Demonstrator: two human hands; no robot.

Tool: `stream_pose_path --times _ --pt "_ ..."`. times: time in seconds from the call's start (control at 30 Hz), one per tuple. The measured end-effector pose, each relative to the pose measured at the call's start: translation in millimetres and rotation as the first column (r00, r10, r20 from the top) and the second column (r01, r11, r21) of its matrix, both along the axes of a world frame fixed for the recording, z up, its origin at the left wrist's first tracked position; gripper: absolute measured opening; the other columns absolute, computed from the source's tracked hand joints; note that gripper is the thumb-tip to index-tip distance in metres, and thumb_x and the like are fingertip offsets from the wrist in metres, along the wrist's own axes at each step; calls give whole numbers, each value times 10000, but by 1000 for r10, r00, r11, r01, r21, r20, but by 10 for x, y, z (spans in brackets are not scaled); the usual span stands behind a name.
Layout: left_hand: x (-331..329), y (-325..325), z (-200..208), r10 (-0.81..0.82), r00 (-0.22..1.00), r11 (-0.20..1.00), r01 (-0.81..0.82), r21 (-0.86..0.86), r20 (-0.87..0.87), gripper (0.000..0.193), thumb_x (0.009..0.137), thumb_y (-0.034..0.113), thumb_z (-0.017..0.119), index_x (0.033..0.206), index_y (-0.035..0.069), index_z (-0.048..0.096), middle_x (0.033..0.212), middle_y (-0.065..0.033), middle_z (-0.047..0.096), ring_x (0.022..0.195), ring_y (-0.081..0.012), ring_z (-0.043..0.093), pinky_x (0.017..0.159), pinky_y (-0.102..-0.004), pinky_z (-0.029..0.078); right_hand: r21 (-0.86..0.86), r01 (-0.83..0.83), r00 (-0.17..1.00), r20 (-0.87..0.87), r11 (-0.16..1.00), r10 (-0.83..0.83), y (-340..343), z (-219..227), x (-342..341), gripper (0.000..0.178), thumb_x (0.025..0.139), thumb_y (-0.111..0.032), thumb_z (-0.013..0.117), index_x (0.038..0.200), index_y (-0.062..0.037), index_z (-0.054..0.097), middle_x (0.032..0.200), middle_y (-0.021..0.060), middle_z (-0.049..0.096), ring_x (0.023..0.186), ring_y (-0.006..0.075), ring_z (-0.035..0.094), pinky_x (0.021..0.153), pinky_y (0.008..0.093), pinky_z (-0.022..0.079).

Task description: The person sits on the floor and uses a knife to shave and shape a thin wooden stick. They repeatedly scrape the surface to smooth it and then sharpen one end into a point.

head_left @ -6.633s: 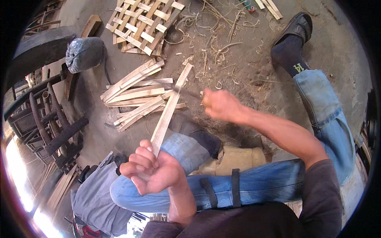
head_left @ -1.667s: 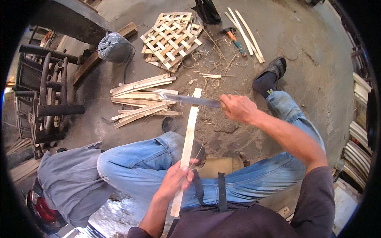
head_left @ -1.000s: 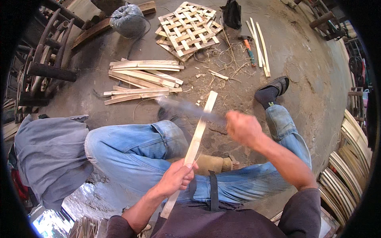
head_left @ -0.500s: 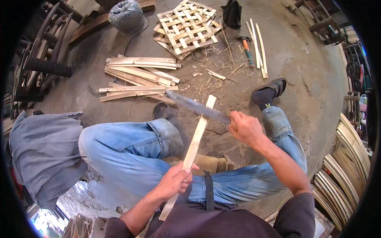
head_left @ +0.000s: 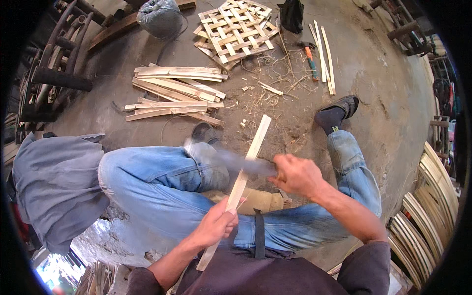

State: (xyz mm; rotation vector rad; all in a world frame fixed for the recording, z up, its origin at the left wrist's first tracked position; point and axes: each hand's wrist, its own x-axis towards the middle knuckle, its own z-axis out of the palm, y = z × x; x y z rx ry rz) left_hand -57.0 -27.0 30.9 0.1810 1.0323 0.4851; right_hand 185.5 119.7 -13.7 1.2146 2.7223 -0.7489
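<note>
A pale flat bamboo strip (head_left: 252, 149) slants up and away from my waist. My left hand (head_left: 220, 222) is closed round its lower part. My right hand (head_left: 298, 175) grips a knife by its handle. The knife's blade (head_left: 231, 160), smeared by motion, crosses the strip at about mid-length and points left. Below the blade, between my legs, lies a tan rounded block (head_left: 255, 200).
Split strips (head_left: 179, 93) lie piled at the left. Beyond are woven lattice panels (head_left: 236, 32), a hammer (head_left: 311, 64), narrow strips (head_left: 324, 59) and a black bag (head_left: 291, 16). Shavings (head_left: 268, 73) litter the floor. Bent slats (head_left: 423, 231) are stacked at right; grey cloth (head_left: 59, 182) hangs left.
My right hand has drawn the knife down along the strip, nearer to my left hand. The left hand keeps its hold on the strip.
</note>
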Motion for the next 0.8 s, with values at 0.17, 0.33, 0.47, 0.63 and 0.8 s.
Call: stream_pose_path --times 0.17,0.33,0.47,0.63,0.8 --pt "-5 -63 -33 10 999 1000 -10 4 40 356 1040 246 395 1373 118 407 704 49 341 545 -35 281 467 -192 266 158 380 922 15 911 -387 601 -243 262 347 804 -313 703 953 -56 524 858 161 647 761 376 674 612 474 547" --pt "-2 42 17 35 999 999 -34 -36 33 273 1053 300 392 1216 95 468 674 47 355 513 -32 283 437 -198 269 11 54 998 33 999 -54 -176 -21 -29 361 814 -308 676 1025 -50 535 845 147 643 755 347 683 622 455 562" --pt "32 -12 -15 38 999 995 -34 -90 33 267 1054 354 398 1059 96 468 651 57 352 491 -28 274 421 -201 266 133 -139 988 -56 981 147 -448 122 -22 194 766 -186 666 908 -96 570 706 87 591 621 288 642 529 418 531" --pt "-12 94 38 59 998 995 -57 -82 13 254 1054 345 404 1018 100 460 672 57 354 522 -24 278 442 -194 262 107 71 991 -121 992 -58 -405 38 2 151 735 -131 663 840 -100 560 678 89 571 591 288 631 519 413 514" --pt "86 90 8 74 997 996 -72 -56 22 252 1049 353 418 1012 106 453 654 54 353 496 -26 266 424 -193 249 5 113 992 -51 994 -112 -155 94 19 171 756 -158 672 850 -85 549 728 106 596 647 315 649 561 437 529"
